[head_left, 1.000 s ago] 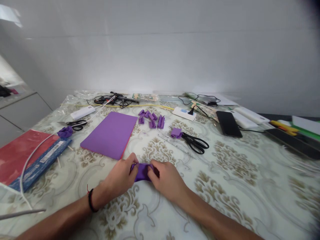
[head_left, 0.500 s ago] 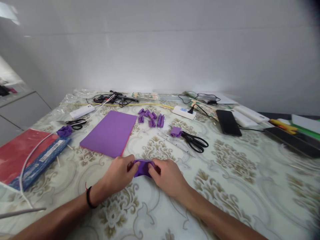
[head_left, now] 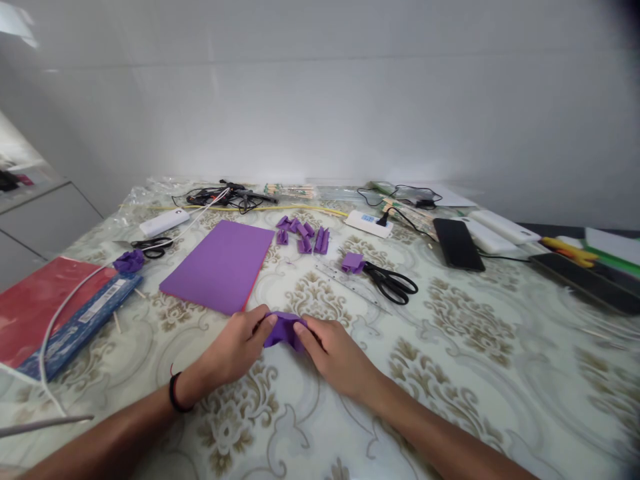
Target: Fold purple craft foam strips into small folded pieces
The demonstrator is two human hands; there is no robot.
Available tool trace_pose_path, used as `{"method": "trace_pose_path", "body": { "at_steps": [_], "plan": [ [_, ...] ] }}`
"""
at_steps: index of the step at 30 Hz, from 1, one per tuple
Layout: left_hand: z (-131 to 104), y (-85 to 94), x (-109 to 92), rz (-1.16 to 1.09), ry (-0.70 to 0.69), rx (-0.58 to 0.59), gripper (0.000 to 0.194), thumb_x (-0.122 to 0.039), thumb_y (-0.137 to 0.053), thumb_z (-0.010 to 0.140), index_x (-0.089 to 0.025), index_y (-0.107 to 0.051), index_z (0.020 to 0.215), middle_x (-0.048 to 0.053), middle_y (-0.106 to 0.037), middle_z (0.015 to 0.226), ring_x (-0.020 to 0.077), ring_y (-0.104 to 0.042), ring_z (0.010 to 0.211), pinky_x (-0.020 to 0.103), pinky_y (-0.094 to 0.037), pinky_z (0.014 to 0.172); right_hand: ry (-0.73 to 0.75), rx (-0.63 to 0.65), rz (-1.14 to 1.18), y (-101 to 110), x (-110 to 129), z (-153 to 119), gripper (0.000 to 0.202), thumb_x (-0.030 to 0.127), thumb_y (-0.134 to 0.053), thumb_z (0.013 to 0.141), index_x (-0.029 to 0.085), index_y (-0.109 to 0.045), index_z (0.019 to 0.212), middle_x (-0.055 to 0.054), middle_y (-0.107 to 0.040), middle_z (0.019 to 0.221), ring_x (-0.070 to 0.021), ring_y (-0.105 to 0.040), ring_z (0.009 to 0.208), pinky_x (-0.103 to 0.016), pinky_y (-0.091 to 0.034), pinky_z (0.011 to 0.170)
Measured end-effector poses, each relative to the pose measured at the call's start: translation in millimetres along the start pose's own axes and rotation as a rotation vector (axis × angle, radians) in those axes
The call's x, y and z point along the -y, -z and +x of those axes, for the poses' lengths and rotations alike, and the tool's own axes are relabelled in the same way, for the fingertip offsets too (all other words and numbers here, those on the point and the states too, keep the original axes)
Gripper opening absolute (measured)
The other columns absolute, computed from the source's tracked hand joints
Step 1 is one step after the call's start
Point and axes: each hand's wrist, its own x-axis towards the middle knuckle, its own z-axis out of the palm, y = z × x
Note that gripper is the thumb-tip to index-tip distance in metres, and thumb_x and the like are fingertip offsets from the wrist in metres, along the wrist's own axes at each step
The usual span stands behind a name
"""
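Observation:
A small piece of purple paper [head_left: 283, 329] is held between my two hands, bent and creased along its length. My left hand [head_left: 244, 343] pinches its left end between thumb and fingers. Its right end is gripped by my right hand [head_left: 333, 350], the thumb pressed on the near face. Beyond my hands lie several folded purple paper pieces [head_left: 303, 235] in a cluster. A stack of purple sheets [head_left: 220, 267] rests to the left, with a red edge showing beneath. Small purple squares [head_left: 353, 262] sit against the black-handled scissors [head_left: 393, 283] on the right.
A clear ruler [head_left: 350, 287] lies past my right hand. To the left are a red paper packet [head_left: 55, 307], crumpled purple paper [head_left: 129, 261], a white cable and a second pair of scissors [head_left: 155, 247]. Further right are a power strip [head_left: 369, 224] and a black phone [head_left: 458, 245].
The purple paper has risen slightly and is now more bent, its near edge curling between my hands. Both hands keep their hold and have shifted only a little.

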Motion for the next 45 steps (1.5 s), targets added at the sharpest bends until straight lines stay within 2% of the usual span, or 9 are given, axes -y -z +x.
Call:
{"method": "trace_pose_path", "body": {
  "at_steps": [10, 14, 17, 20, 26, 30, 35, 39, 45],
  "plan": [
    [-2, 1.3, -7, -0.034, -0.061, 0.006, 0.038, -0.04, -0.046, 0.1, -0.021, -0.041, 0.068, -0.004, -0.047, 0.059, 0.0126, -0.041, 0.056, 0.025, -0.032, 0.052, 0.035, 0.036, 0.024, 3, 6, -1, 0.035, 0.032, -0.045, 0.103, 0.021, -0.046, 0.07, 0.003, -0.052, 0.063, -0.0148, -0.047, 0.06, -0.027, -0.036, 0.059],
    [-3, 0.2, -6, -0.037, -0.105, -0.063, 0.034, -0.038, -0.049, 0.1, -0.019, -0.048, 0.071, -0.001, -0.052, 0.071, 0.0137, -0.049, 0.066, 0.023, -0.039, 0.055, 0.059, -0.001, -0.014, 1, 4, -1, 0.037, 0.03, -0.049, 0.101, 0.022, -0.041, 0.066, 0.003, -0.05, 0.062, -0.0144, -0.047, 0.059, -0.027, -0.034, 0.058],
    [-4, -1.4, -5, -0.096, -0.104, -0.126, 0.022, -0.037, -0.053, 0.099, -0.019, -0.058, 0.088, 0.003, -0.062, 0.088, 0.0154, -0.058, 0.077, 0.023, -0.047, 0.061, 0.09, -0.049, -0.055, -1, 2, -1, 0.038, 0.027, -0.052, 0.099, 0.022, -0.037, 0.065, 0.003, -0.048, 0.062, -0.0143, -0.046, 0.059, -0.027, -0.032, 0.057],
    [-6, -2.7, -4, -0.13, -0.072, -0.171, 0.018, -0.036, -0.061, 0.095, -0.02, -0.059, 0.103, 0.002, -0.066, 0.092, 0.015, -0.063, 0.076, 0.023, -0.051, 0.063, 0.112, -0.071, -0.074, -2, 1, -2, 0.035, 0.024, -0.052, 0.098, 0.022, -0.039, 0.066, 0.003, -0.047, 0.063, -0.0143, -0.047, 0.059, -0.027, -0.032, 0.057],
    [-6, 0.0, -3, -0.036, -0.119, -0.265, 0.012, -0.03, -0.064, 0.093, -0.022, -0.062, 0.101, 0.002, -0.071, 0.099, 0.0153, -0.066, 0.078, 0.025, -0.053, 0.069, 0.096, -0.12, -0.093, 0, 2, -3, 0.033, 0.025, -0.052, 0.098, 0.021, -0.041, 0.067, 0.002, -0.05, 0.067, -0.0138, -0.047, 0.06, -0.026, -0.033, 0.057],
    [-5, -1.1, -1, -0.004, -0.147, -0.279, 0.021, -0.025, -0.064, 0.092, -0.022, -0.063, 0.112, 0.0, -0.072, 0.086, 0.015, -0.065, 0.072, 0.027, -0.053, 0.071, 0.094, -0.139, -0.093, 0, 3, -3, 0.034, 0.026, -0.052, 0.097, 0.022, -0.037, 0.066, 0.003, -0.048, 0.064, -0.013, -0.045, 0.057, -0.026, -0.032, 0.056],
    [-7, -6.5, 2, 0.102, -0.171, -0.274, 0.017, -0.019, -0.059, 0.089, -0.021, -0.066, 0.104, -0.004, -0.063, 0.065, 0.014, -0.057, 0.057, 0.024, -0.044, 0.059, 0.115, -0.102, -0.063, -6, 7, -7, 0.032, 0.024, -0.053, 0.095, 0.022, -0.037, 0.068, 0.004, -0.048, 0.062, -0.0123, -0.045, 0.057, -0.025, -0.032, 0.056],
    [-10, -7.4, -1, 0.15, -0.16, -0.269, 0.019, -0.011, -0.055, 0.082, -0.019, -0.065, 0.095, -0.004, -0.062, 0.064, 0.0126, -0.054, 0.053, 0.023, -0.04, 0.056, 0.145, -0.078, -0.026, -13, 10, -12, 0.032, 0.024, -0.052, 0.095, 0.022, -0.036, 0.068, 0.004, -0.046, 0.061, -0.0115, -0.044, 0.055, -0.025, -0.031, 0.055],
    [-12, -4.2, -7, 0.116, -0.151, -0.242, 0.015, -0.014, -0.051, 0.084, -0.018, -0.064, 0.09, -0.001, -0.065, 0.067, 0.0129, -0.053, 0.056, 0.023, -0.039, 0.056, 0.124, -0.064, -0.026, -15, 10, -13, 0.032, 0.024, -0.052, 0.095, 0.022, -0.036, 0.067, 0.004, -0.047, 0.061, -0.0115, -0.045, 0.055, -0.025, -0.031, 0.055]
  ]
}}
